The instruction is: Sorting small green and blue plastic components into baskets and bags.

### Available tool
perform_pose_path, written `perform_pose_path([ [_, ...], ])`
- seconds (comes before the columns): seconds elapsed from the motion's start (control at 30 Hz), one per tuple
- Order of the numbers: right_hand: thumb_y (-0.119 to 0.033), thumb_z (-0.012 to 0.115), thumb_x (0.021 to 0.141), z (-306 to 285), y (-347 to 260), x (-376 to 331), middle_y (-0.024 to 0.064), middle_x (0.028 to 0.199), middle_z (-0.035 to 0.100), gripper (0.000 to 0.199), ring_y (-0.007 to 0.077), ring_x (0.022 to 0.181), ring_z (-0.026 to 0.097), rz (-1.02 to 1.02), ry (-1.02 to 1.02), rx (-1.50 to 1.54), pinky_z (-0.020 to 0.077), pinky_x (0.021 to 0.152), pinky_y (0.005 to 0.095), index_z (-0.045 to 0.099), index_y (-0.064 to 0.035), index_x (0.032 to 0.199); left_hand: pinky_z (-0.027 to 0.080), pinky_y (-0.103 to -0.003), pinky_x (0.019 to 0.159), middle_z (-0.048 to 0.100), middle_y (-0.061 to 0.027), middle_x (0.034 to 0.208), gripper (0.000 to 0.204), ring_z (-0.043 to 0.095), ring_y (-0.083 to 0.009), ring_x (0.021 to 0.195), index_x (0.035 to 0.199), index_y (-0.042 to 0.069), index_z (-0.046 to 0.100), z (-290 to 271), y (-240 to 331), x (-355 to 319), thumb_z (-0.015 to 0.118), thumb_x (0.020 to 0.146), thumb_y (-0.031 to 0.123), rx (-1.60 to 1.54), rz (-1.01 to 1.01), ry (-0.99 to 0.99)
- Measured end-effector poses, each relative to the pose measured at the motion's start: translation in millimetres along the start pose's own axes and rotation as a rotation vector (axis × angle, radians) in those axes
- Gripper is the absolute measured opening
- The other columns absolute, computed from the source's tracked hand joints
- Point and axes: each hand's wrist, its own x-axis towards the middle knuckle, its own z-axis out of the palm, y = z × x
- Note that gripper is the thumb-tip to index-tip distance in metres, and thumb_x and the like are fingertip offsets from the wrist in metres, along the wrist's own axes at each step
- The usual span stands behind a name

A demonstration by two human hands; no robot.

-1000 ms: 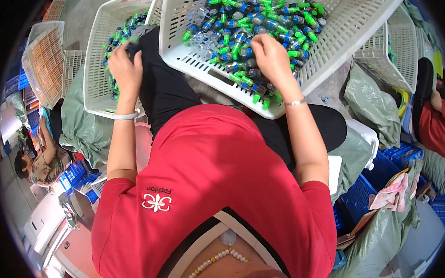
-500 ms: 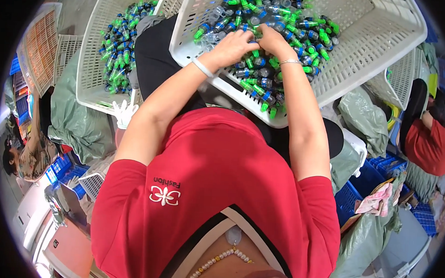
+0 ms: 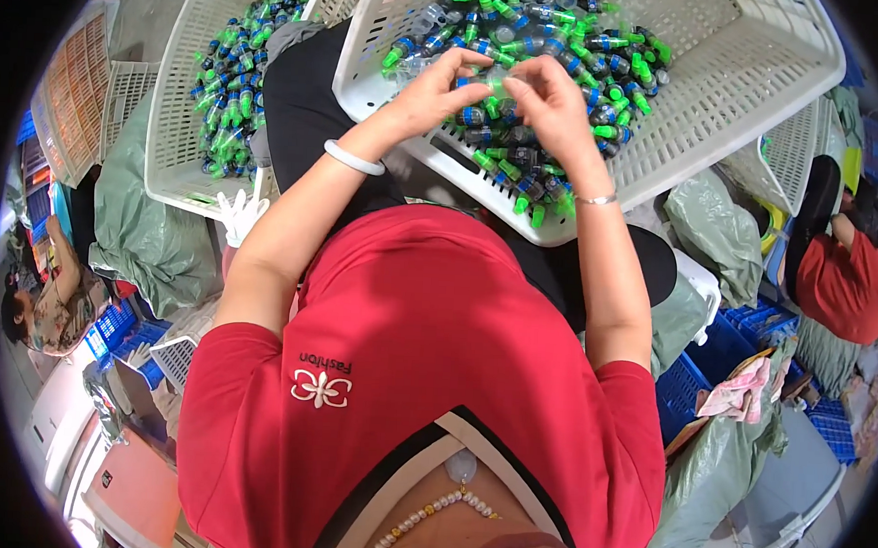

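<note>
My left hand [image 3: 443,90] and my right hand [image 3: 556,105] meet above the near part of a tilted white basket [image 3: 705,129]. Fingers and thumbs of both are curled in a pinch around a small plastic bottle [image 3: 496,79], clear and greenish, partly hidden by the fingertips and a little blurred. Under them lies a heap of small bottles [image 3: 522,160] with bright green ends, blue bands and dark or clear bodies.
A second white basket [image 3: 161,144] of the same bottles stands at the left. Green sacks [image 3: 156,242] and blue crates [image 3: 684,392] lie around. A white glove [image 3: 241,216] sits beside my left forearm. Co-workers sit at far left [image 3: 60,306] and right [image 3: 845,282].
Both hands have risen out of the heap and drawn slightly toward me, now with a small bottle between their fingertips. My wrists have spread a little apart.
</note>
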Motion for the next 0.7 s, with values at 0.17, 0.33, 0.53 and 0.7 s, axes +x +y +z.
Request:
perform_pose_path([
  [0.17,-0.018,0.061,0.093,3.8,-18.8,-20.8,-0.0006,0.071,0.051,0.016,0.0074,0.063,0.047,-0.13,-0.035,-0.092,0.0404,0.056,0.0233,0.057,-0.0044,0.1,0.047,-0.027,0.064,0.06,-0.0074,0.091,0.032,0.056,-0.0108,0.074,0.113,0.003,0.048,20.9,-0.2,-5.4,0.055,0.097,0.029,-0.09,0.079,0.202],
  [0.33,-0.019,0.059,0.094,18.7,-15.9,-36.3,0.0009,0.072,0.048,0.016,0.0102,0.066,0.045,0.023,-0.009,-0.004,0.04,0.059,0.0251,0.056,-0.0035,0.098,0.047,-0.03,0.06,0.06,-0.0097,0.08,0.032,0.057,-0.0146,0.066,0.114,0.003,0.046,46.7,14.4,-13.4,0.052,0.098,0.029,0.076,0.07,0.37],
  [0.53,-0.024,0.06,0.093,35.6,-11.3,-61.8,0.0025,0.074,0.053,0.022,0.0123,0.065,0.051,0.06,0.074,0.071,0.0424,0.058,0.0286,0.055,-0.0039,0.101,0.046,-0.031,0.058,0.058,-0.0084,0.069,0.03,0.056,-0.0171,0.061,0.114,0.003,0.048,53.6,16.4,-29.7,0.051,0.099,0.029,0.21,0.208,0.414],
  [0.7,-0.028,0.063,0.091,28.6,-14.1,-62.3,-0.0014,0.067,0.053,0.028,0.0156,0.06,0.056,-0.392,-0.003,-0.439,0.0443,0.054,0.0319,0.057,-0.0035,0.103,0.046,-0.033,0.057,0.058,-0.0088,0.067,0.027,0.057,-0.0191,0.059,0.116,0.004,0.05,34.1,-0.4,-28.5,0.05,0.098,0.025,0.19,0.198,0.339],
])
